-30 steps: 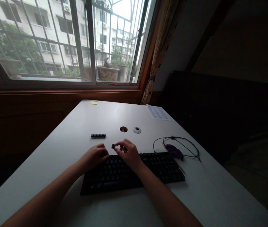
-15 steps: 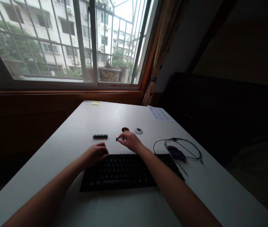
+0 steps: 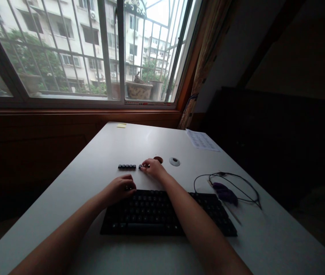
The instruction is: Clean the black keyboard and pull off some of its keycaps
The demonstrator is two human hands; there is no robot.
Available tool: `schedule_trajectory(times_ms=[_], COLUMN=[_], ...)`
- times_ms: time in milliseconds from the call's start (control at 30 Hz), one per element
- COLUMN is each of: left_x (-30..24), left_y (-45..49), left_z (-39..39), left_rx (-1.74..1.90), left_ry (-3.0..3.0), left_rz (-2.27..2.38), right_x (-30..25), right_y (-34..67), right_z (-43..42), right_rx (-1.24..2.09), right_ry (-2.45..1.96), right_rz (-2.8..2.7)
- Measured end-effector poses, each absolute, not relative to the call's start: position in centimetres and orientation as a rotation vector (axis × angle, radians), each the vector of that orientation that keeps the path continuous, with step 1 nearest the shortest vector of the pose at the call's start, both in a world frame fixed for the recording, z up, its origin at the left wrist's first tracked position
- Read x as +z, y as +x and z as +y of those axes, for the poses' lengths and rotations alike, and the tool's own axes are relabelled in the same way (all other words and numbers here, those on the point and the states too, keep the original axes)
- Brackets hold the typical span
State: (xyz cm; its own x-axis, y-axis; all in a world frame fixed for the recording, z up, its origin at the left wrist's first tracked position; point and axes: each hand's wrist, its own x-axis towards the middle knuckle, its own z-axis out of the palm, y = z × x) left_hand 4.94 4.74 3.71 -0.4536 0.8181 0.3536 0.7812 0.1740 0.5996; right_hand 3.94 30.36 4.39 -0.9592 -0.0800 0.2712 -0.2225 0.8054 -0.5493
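Note:
A black keyboard (image 3: 162, 214) lies on the white desk (image 3: 93, 172) in front of me. My left hand (image 3: 119, 188) rests curled at the keyboard's upper left corner, fingers closed on a small tool I cannot make out. My right hand (image 3: 153, 168) reaches past the keyboard and pinches a black keycap (image 3: 141, 166) down at the desk surface. Just left of it sits a short row of removed black keycaps (image 3: 127, 166), a small gap away.
A round cable hole (image 3: 158, 159) and its grey cover (image 3: 174, 161) lie behind my right hand. A purple object with a looped black cable (image 3: 228, 187) sits right of the keyboard. A printed sheet (image 3: 202, 139) and a yellow note (image 3: 121, 125) lie near the window.
My right hand carried the keycap from above the keyboard forward and left, down to the desk beside the keycap row. The left hand stayed at the keyboard corner.

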Motion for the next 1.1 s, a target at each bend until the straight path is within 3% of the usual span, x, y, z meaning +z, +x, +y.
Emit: schedule_trajectory(times_ms=[1100], left_x=[4.14], left_y=[5.33], left_z=[4.77], left_rx=[1.185], left_ry=[1.575], left_rz=[2.353], right_x=[3.51], right_y=[3.57], right_z=[29.86], right_rx=[0.929], right_ry=[0.287], right_rz=[-2.742])
